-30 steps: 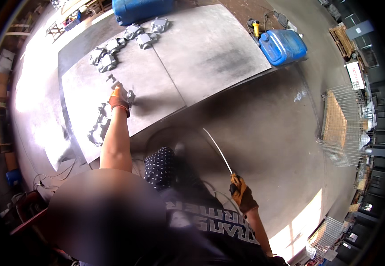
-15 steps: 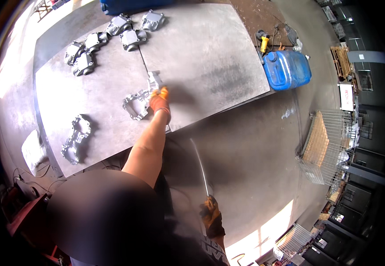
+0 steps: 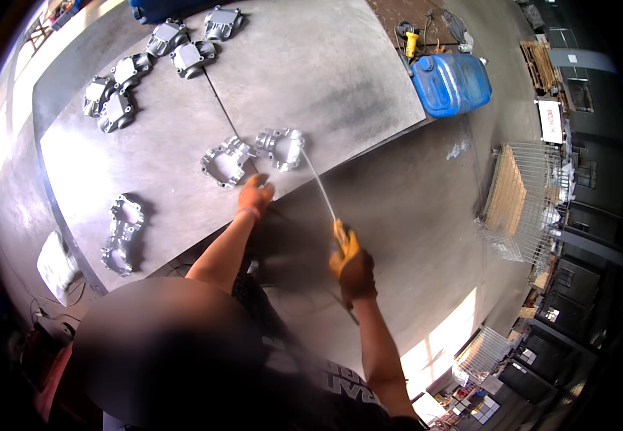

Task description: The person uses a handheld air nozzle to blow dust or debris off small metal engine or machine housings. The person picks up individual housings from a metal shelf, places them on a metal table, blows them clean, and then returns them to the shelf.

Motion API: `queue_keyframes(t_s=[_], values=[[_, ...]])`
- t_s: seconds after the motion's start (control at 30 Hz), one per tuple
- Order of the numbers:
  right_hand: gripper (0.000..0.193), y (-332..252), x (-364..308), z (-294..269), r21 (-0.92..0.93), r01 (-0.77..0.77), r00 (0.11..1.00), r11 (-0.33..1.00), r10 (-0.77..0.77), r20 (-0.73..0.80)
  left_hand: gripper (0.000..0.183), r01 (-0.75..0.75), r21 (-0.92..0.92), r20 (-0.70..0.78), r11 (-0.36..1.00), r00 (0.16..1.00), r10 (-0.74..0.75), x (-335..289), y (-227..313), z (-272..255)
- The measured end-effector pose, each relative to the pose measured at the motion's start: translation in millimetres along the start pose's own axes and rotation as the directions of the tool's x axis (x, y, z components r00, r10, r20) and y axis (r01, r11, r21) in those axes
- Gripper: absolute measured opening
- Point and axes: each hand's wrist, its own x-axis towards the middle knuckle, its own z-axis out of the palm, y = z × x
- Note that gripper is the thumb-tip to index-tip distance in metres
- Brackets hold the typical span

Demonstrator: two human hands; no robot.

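Left hand (image 3: 256,194) seems inside table edge (image 3: 379,139), wide floor (image 3: 426,215) rightward

You've got six silver-grey, boxy cast-metal housings (image 3: 193,57) upper left. Bright silver, ring-shaped metal frames (image 3: 281,129): two at centre; the lower-left set could be one or two, can't tell. You have two orange-gloved hands (image 3: 352,262), one thin whitish rod (image 3: 320,183). Also two blue plastic containers (image 3: 451,84), upper left and upper right, one yellow-bodied tool (image 3: 412,44) upper right, two grey wire-mesh cages (image 3: 534,161) right.
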Motion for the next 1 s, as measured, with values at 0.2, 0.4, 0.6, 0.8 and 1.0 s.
queue_keyframes(t_s=[0.2, 0.4, 0.6, 0.8, 1.0], values=[[0.035, 9.7, 56.6, 40.3, -0.298, -0.142, 0.984, 0.944, 0.102, -0.148, 0.046, 0.375, 0.086, -0.171, 0.923, 0.918, -0.357, -112.2, -145.6, -177.0], [0.034, -8.9, 52.2, 54.0, -0.234, -0.154, 0.979, 0.960, 0.116, -0.168, 0.034, 0.387, 0.331, -0.375, 0.860, 0.891, -0.257, -291.9, -218.5, -320.2], [0.037, -7.2, 49.9, 66.4, -0.320, -0.118, 0.992, 0.940, 0.094, -0.089, 0.022, 0.558, -0.262, -0.416, 0.787, 0.671, -0.614, -425.9, -221.7, -296.6], [0.032, -36.3, 39.2, 69.0, -0.060, -0.040, 0.983, 0.997, 0.029, -0.181, 0.022, 0.547, 0.110, -0.329, 0.830, 0.808, -0.489, -485.3, -285.4, -281.6], [0.033, -40.1, 69.8, 90.9, -0.202, -0.069, 0.993, 0.977, 0.048, -0.105, 0.027, 0.504, -0.138, -0.372, 0.853, 0.771, -0.516, -460.6, -277.1, -302.0]])
